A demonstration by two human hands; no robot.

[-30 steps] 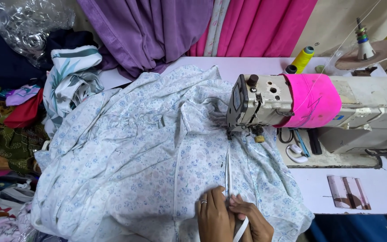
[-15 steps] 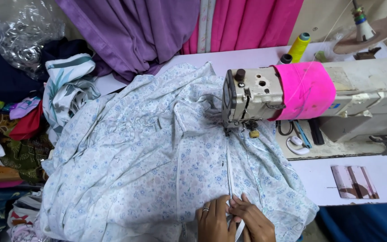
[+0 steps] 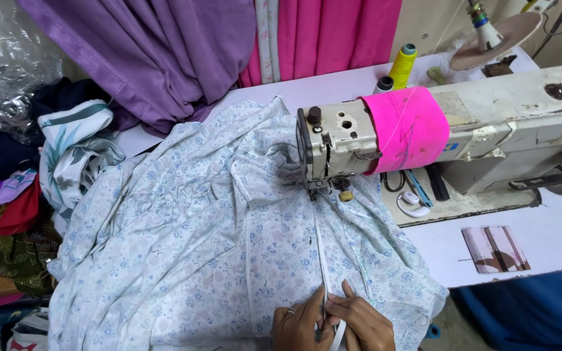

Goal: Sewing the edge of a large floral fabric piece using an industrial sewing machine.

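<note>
A pale blue floral garment (image 3: 190,247) lies spread over the white sewing table. A white zipper tape (image 3: 322,260) runs along it from the needle area of the sewing machine (image 3: 424,136) down to my hands. At the bottom edge of the view, my left hand (image 3: 299,322), with a ring on one finger, and my right hand (image 3: 364,321) press together on the zipper tape and pinch it against the fabric. The lower parts of both hands are cut off by the frame.
The machine head is wrapped in pink cloth (image 3: 406,127). Purple curtain (image 3: 164,58) and pink curtain (image 3: 333,36) hang behind. A yellow thread cone (image 3: 403,65) stands at the back. Piled clothes (image 3: 40,188) lie at the left. Scissors and small tools (image 3: 414,188) sit by the machine base.
Both hands stay pinched on the zipper tape. The view has shifted, so the machine and garment sit slightly lower and more to the left in frame.
</note>
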